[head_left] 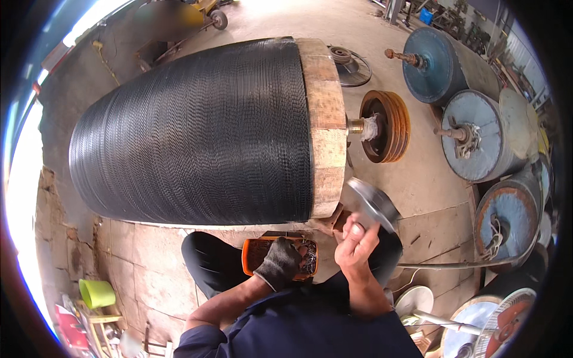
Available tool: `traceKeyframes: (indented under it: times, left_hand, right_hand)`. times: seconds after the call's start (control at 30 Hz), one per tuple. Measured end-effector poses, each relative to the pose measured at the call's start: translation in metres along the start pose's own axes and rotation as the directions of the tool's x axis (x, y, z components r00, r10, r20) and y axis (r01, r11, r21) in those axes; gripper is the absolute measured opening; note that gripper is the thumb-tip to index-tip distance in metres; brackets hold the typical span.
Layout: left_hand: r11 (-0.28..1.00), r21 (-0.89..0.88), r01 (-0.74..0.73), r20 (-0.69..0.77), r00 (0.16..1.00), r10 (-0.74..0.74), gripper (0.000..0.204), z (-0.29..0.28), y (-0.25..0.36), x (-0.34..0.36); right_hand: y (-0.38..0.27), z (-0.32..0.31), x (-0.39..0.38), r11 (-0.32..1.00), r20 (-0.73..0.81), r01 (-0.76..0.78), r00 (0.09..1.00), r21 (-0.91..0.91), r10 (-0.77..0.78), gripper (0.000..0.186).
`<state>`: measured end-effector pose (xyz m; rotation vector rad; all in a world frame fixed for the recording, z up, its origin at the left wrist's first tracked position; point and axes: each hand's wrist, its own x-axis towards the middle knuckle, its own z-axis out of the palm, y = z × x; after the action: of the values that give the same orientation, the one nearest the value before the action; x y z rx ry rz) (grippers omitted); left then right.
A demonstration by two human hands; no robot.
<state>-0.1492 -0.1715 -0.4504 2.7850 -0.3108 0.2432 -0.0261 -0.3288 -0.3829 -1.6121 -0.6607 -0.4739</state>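
My left hand [282,261], in a dark grey work glove, reaches into an orange plastic basket [245,258] between my knees. Small thin metal pieces [309,267] that look like nails lie in the basket. The fingers of this hand are curled down among them, and what they pinch, if anything, is hidden. My bare right hand [357,241] is raised to the right of the basket, its fingers closed round a hammer [375,204] with a grey metal head, slightly blurred. Just ahead lies a large drum wrapped in ridged black material [197,131], with a bare wooden end band [327,128].
A shaft [356,126] joins the drum to a rusty grooved pulley [395,126]. Several blue-ended rollers [471,134] stand along the right side. A hose [441,266] crosses the floor there, near a fan [507,322]. A lime-green bucket [97,293] is at the lower left.
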Motion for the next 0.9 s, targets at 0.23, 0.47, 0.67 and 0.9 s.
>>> traceKeyframes:
  times: [0.23, 0.47, 0.67, 0.9]
  left_hand:
    - [0.969, -0.142, 0.200, -0.006, 0.979, -0.203, 0.022, 0.030, -0.005, -0.004]
    - [0.984, 0.066, 0.167, 0.214, 0.961, -0.178, 0.035, -0.009, 0.014, 0.009]
    - [0.965, 0.246, 0.090, 0.012, 0.995, -0.096, 0.024, 0.006, 0.011, -0.003]
    - [0.980, 0.031, 0.197, 0.257, 0.946, -0.198, 0.028, 0.011, 0.002, 0.002]
  right_hand:
    - [0.004, 0.007, 0.004, 0.943, 0.160, 0.025, 0.987, -0.331, 0.030, 0.027]
    - [0.019, 0.010, 0.005, 0.874, 0.196, 0.107, 0.981, -0.474, -0.013, 0.025]
    - [-0.027, 0.008, 0.006, 0.986, -0.032, 0.083, 0.996, 0.144, -0.080, 0.027]
    - [0.013, 0.015, 0.004, 0.830, 0.229, 0.047, 0.968, -0.557, 0.099, 0.022]
